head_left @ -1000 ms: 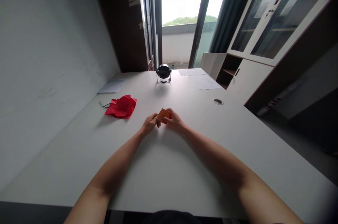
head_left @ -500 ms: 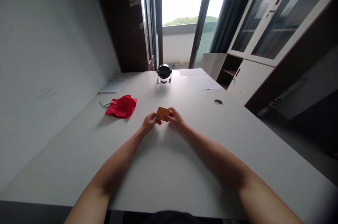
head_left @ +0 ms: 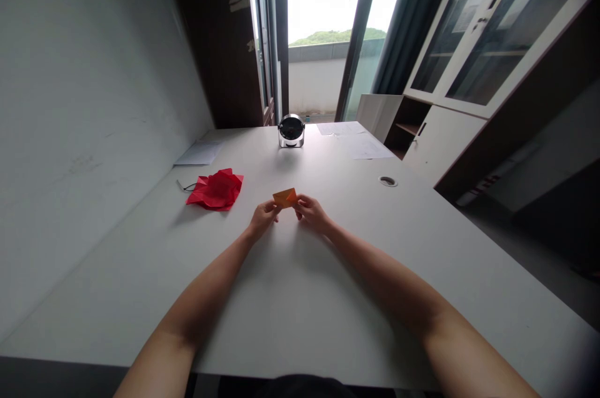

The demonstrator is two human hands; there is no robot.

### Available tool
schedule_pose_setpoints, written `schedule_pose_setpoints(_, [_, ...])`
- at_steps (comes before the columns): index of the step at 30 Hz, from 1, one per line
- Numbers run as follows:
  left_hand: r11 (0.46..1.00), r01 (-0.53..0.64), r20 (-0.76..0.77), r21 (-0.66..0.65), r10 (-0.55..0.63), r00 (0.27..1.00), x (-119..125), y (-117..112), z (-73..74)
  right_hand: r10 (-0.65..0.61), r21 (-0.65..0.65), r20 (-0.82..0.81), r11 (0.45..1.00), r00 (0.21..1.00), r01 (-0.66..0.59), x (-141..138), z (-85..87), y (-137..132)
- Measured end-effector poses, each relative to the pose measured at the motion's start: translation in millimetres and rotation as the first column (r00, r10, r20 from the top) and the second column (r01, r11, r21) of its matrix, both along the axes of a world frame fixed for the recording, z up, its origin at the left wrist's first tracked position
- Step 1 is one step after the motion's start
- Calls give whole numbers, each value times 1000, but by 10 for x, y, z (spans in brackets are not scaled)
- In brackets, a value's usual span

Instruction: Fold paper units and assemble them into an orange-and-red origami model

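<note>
A small folded piece of orange paper [head_left: 285, 198] is held up just above the white table [head_left: 290, 310], near its middle. My left hand [head_left: 265, 217] pinches its left lower edge between thumb and fingers. On the other side my right hand [head_left: 311, 212] grips the right edge in the same way. A crease or flap shows across the paper's face. Crumpled red paper [head_left: 216, 190] lies to the left of my left hand, apart from it.
A round black device on a metal stand [head_left: 291, 129] is at the table's far side. White sheets [head_left: 365, 145] lie at the back right, another paper [head_left: 199, 153] by the left wall. A cable hole [head_left: 387, 181] is at right; an open cabinet door [head_left: 379, 115] stands beyond.
The orange paper has turned and tilted in my hands, and now shows a flatter shape. My right fingers have shifted from over its face to its right edge.
</note>
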State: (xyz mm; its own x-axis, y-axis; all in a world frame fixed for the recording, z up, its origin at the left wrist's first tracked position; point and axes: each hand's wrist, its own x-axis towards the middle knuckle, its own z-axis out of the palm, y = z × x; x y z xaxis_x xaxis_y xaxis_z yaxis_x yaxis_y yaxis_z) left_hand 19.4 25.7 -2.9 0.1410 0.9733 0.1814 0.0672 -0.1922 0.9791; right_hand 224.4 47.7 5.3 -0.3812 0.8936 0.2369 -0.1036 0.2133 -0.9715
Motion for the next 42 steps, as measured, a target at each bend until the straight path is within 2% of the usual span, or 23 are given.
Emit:
schedule_pose_setpoints(6, [1000,26,-11,16,-26,1000,36,-12,7,23,-109,-131,993,991,-37,38,27,2])
schedule_pose_setpoints(11, [997,76,93,24,-78,993,59,-18,38,-10,-106,-145,994,989,-5,48,4,12])
schedule_pose_setpoints(17, [994,75,156,81,-87,984,68,-27,55,-86,-95,-163,993,983,71,23,2,28])
schedule_pose_setpoints(24, [996,29,136,85,-40,990,34,-12,48,-74,-9,-82,997,994,73,13,-57,56])
schedule_pose_setpoints(28, [997,41,133,73,-50,990,44,-9,46,-72,38,-9,997,997,72,7,-79,48])
schedule_pose_setpoints(34, [995,69,136,68,-77,988,78,-16,31,-91,35,-48,995,995,92,-17,-64,44])
schedule_pose_setpoints(38, [998,38,62,47,-41,997,65,-18,5,-92,90,16,992,996,91,-29,-97,73])
schedule_pose_setpoints(42, [996,72,-49,55,-69,996,45,-23,-13,-130,186,124,977,984,106,-39,-107,50])
